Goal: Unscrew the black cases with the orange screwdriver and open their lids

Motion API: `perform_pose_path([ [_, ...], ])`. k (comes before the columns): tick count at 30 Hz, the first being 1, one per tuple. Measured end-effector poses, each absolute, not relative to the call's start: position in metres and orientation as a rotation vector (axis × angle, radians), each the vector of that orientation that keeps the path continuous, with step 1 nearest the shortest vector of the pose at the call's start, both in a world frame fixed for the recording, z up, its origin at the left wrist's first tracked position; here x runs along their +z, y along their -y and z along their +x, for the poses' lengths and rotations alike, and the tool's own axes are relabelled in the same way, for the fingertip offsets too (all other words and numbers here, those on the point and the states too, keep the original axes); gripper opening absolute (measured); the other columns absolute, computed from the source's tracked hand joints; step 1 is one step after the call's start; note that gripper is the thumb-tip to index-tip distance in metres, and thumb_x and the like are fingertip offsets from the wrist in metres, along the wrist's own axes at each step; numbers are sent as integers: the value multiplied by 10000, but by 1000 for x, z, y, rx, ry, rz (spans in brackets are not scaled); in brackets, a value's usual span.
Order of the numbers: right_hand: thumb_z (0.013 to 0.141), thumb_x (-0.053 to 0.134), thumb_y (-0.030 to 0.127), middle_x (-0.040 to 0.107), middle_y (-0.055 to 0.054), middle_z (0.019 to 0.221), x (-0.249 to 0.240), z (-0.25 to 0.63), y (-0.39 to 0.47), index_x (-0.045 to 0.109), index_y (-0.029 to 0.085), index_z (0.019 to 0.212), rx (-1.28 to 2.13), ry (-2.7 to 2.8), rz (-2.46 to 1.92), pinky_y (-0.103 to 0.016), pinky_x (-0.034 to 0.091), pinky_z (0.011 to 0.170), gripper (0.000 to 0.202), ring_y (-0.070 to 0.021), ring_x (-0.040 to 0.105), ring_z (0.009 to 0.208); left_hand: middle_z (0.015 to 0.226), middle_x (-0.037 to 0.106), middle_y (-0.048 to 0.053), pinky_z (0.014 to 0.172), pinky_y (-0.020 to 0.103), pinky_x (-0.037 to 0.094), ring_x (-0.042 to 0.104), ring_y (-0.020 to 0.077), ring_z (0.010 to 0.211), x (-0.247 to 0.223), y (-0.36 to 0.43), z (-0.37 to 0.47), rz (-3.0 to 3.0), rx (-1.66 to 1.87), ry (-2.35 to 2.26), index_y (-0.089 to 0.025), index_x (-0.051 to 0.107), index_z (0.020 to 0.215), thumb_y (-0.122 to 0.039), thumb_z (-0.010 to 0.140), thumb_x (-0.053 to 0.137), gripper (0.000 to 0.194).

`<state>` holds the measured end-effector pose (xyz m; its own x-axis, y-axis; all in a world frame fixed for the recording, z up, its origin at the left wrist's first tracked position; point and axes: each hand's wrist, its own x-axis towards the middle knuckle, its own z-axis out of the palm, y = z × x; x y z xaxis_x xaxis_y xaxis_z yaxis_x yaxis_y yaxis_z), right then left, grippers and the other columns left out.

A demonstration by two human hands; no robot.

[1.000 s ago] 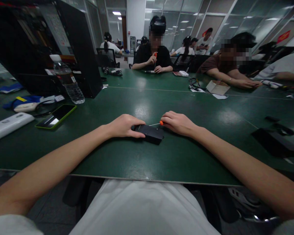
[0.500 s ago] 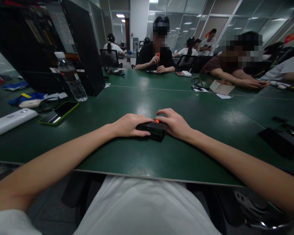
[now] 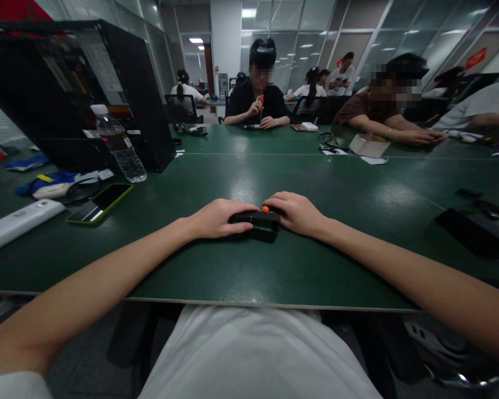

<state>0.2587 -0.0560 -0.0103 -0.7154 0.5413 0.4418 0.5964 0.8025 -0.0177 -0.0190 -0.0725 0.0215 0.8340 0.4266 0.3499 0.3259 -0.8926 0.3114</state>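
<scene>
A small black box-shaped thing (image 3: 266, 231), with an open-looking front side, rests on the green table (image 3: 249, 271) in front of me. On its top sits a small bright orange piece (image 3: 265, 209); its kind is too small to tell. My left hand (image 3: 214, 219) grips the box's left end, fingers over the top and thumb along the near side. My right hand (image 3: 301, 215) is curled around the right end, its fingertips beside the orange piece. Part of the right fingers is hidden behind the box.
Left on the table are a phone (image 3: 102, 204), a white elongated device (image 3: 23, 224), a water bottle (image 3: 122, 147) and a large black case (image 3: 149, 111). Black parts (image 3: 474, 233) lie at right. Across the table, a person (image 3: 258, 100) holds an orange-handled tool; a box (image 3: 369, 146) stands farther right.
The raised fingers of my right hand have come down toward the box's top and orange piece. My left hand keeps its hold. The view has tilted up slightly.
</scene>
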Motion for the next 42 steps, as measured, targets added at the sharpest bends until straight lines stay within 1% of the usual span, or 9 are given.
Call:
perform_pose_path([
  [4,913,517,203,707,-114,1106,-12,262,57,660,168,1182,-137,2522,-882,-358,508,839,306,-252,651,985,1239,725,130,894,284,512,715,236,1063,22,73,-19,2750,602,-614,-155,601,1355,-386,975,597,445],
  [8,935,522,232,713,-111,1087,-13,263,58,668,165,1161,-126,2503,-882,-358,505,822,277,-250,659,967,1199,737,109,879,269,504,716,220,1023,24,74,-19,2699,583,-658,-155,608,1344,-375,971,583,434],
  [12,992,503,335,719,-107,1009,-11,262,59,685,173,1088,-96,2474,-897,-335,488,757,262,-231,654,897,1148,742,102,876,284,495,703,210,981,22,73,-20,2568,655,-663,-137,620,1324,-358,1032,428,413],
  [16,1004,497,353,722,-91,966,-10,261,59,689,182,1075,-26,2432,-912,-331,475,746,267,-217,645,853,1092,742,99,891,312,498,686,228,993,21,71,-22,2335,721,-725,-113,691,1191,-437,1061,336,498],
  [21,1002,511,369,727,-77,948,-11,260,58,690,175,1044,30,2375,-913,-319,474,724,268,-202,653,813,1020,730,91,893,321,497,667,230,965,20,72,-22,2219,759,-774,-113,726,1091,-500,1051,349,541],
  [25,997,517,379,721,-70,923,-9,259,57,691,174,1038,29,2306,-919,-306,466,697,272,-189,647,781,1000,718,85,824,297,498,656,208,895,21,74,-18,2228,813,-778,-112,708,1110,-438,1037,424,439],
  [29,978,539,355,719,-90,956,3,263,57,690,176,1044,-147,2279,-851,-327,478,744,244,-211,651,842,1046,720,88,853,286,489,665,201,934,25,77,-15,2308,855,-753,-122,693,1106,-353,1033,453,341],
  [34,968,565,334,715,-95,958,21,276,60,678,188,1022,-368,2219,-802,-335,496,750,192,-217,646,860,1041,728,72,846,268,491,680,195,934,29,78,-14,2422,831,-757,-125,705,1100,-322,1017,488,305],
  [42,973,544,322,715,-101,959,27,285,68,682,201,1009,-392,2240,-841,-354,507,766,188,-224,643,870,992,733,65,813,264,490,667,186,887,33,79,-13,2522,869,-751,-123,703,1119,-294,996,515,282],
])
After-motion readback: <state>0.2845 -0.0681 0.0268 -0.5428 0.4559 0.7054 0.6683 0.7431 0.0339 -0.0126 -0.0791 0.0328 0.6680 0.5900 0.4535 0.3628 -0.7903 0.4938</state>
